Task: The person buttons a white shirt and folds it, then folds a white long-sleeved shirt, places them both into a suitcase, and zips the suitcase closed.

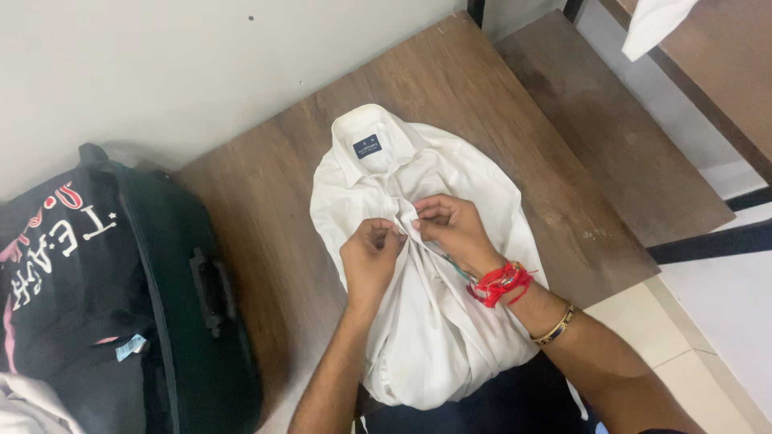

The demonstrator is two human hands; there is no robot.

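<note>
Left hand (370,259) and right hand (454,229) pinching the crumpled white cotton shirt (426,321) placket on brown wooden table (265,193), fingertips closing tight, button hiding beneath them, shirt hem cut off

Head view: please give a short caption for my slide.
Both hands, left and right, pinch a white shirt's front on a wooden table.

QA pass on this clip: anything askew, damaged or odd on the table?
Nothing damaged or spilled. The white shirt lies crumpled rather than flat on the wooden table, its lower part hanging over the near edge. Left hand and right hand pinch the front placket. A dark suitcase stands at the left.
</note>
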